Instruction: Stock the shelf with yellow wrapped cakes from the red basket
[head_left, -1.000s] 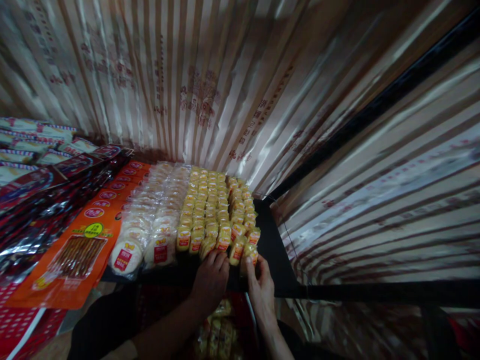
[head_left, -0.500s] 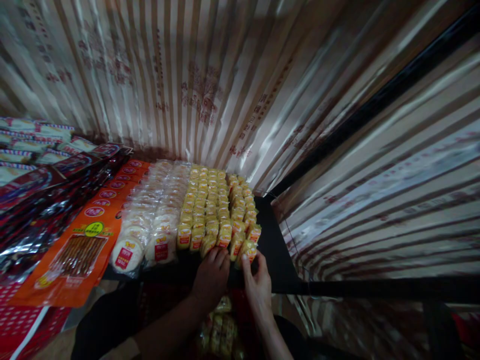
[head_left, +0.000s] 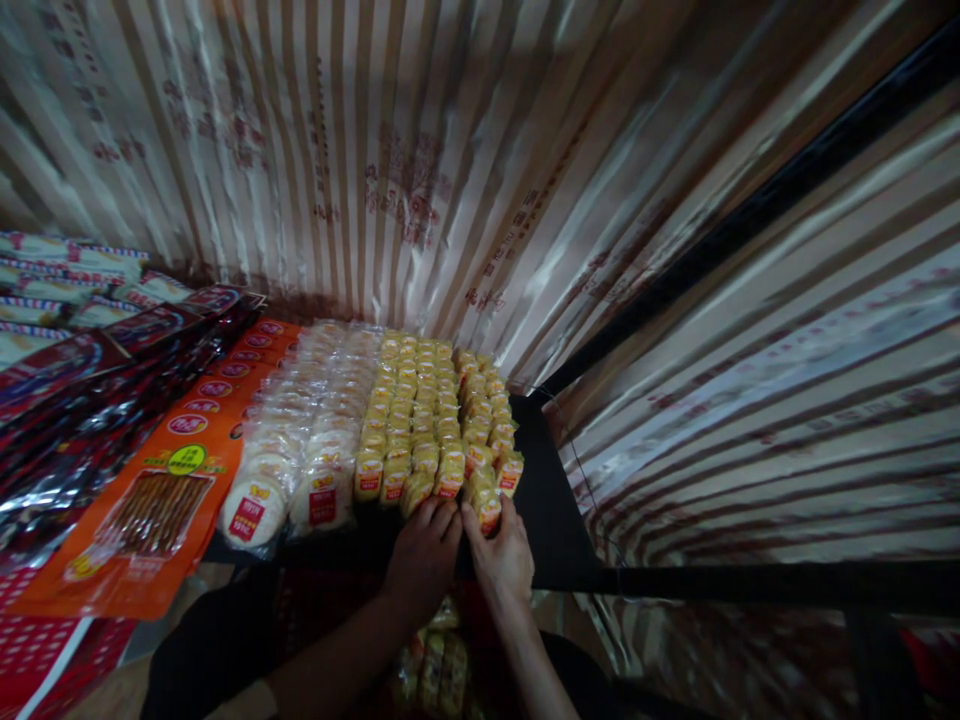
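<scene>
Small yellow snack packets (head_left: 406,395) with red-and-white labels stand in tight rows on the black shelf (head_left: 551,510). My right hand (head_left: 504,560) is at the front of the rightmost rows. Its thumb and fingers close on either side of a yellow packet (head_left: 489,514). Just left of it, my left hand (head_left: 425,555) has its fingers curled together against the lower front of the neighbouring packets. Its fingertips are partly hidden, so whatever they grip does not show.
Left of the yellow rows lie clear-wrapped round white crackers (head_left: 255,510), orange bags of brown sticks (head_left: 161,510) and dark shiny packs (head_left: 120,400). Striped sheeting (head_left: 300,150) hangs behind, with a black bar (head_left: 720,230) at right. More packets (head_left: 442,670) sit below the shelf edge.
My right hand has shifted slightly left, and the front packet it holds has moved left with it. The gap between my hands has narrowed. My left hand is nearly unchanged.
</scene>
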